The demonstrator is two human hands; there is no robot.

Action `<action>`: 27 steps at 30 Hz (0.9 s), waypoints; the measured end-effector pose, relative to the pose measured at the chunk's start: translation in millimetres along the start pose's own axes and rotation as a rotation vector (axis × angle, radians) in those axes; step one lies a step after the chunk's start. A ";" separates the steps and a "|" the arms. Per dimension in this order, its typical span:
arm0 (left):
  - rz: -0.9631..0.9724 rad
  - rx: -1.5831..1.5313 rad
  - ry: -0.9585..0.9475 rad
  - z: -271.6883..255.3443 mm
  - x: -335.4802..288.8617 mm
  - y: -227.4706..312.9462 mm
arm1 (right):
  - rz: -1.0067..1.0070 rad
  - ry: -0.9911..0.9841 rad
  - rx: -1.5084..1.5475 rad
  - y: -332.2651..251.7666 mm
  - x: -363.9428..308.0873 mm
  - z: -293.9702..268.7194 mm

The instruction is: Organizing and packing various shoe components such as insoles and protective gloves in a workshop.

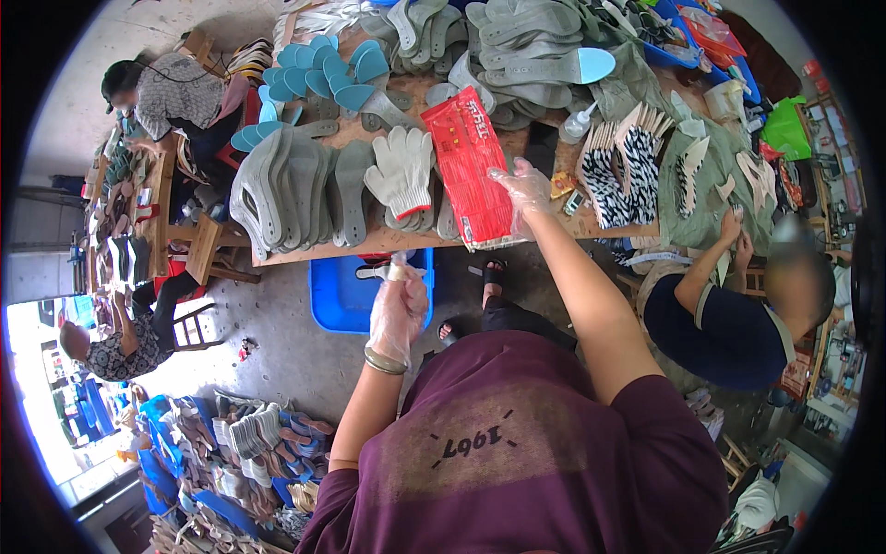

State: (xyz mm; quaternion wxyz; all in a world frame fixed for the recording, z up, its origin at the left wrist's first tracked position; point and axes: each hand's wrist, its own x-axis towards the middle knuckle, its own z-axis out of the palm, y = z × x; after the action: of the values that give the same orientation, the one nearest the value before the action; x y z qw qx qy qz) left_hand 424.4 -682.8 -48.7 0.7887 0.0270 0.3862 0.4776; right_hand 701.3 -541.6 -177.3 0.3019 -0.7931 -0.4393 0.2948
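Note:
My right hand [523,189], in a clear plastic glove, grips the right edge of a red printed packet [469,152], its thumb over the face. The packet lies slanted across the near table edge. A white knitted glove [402,172] with a red cuff lies just left of it on grey shoe-sole pieces [351,194]. My left hand [399,309], also in clear plastic, is raised in front of a blue tub [334,291] below the table edge. Its fingers are closed around a small whitish thing whose kind I cannot make out.
Stacks of grey insoles [277,194], some with blue heads [360,97], cover the wooden table [323,247]. At right are zebra-patterned pieces [628,175], a squeeze bottle [577,125] and green cloth [720,212]. A co-worker [720,314] sits close at right; others sit left.

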 end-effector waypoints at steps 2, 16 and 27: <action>0.001 0.100 0.098 7.0 10.0 -5.1 | 0.008 -0.042 0.082 4.0 23.4 10.5; 0.348 0.772 0.074 106.1 98.4 20.9 | 0.086 -0.595 1.144 -59.2 -26.3 -123.3; 0.002 0.302 -0.495 265.7 142.9 -19.6 | -0.210 -0.467 0.854 -18.1 -61.7 -239.7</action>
State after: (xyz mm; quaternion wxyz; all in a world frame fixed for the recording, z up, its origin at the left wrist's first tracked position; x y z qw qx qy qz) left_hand 642.6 -496.1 46.0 0.8455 0.2605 0.2487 0.3943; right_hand 840.4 -640.4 2.9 0.5216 -0.4628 -0.4127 0.5860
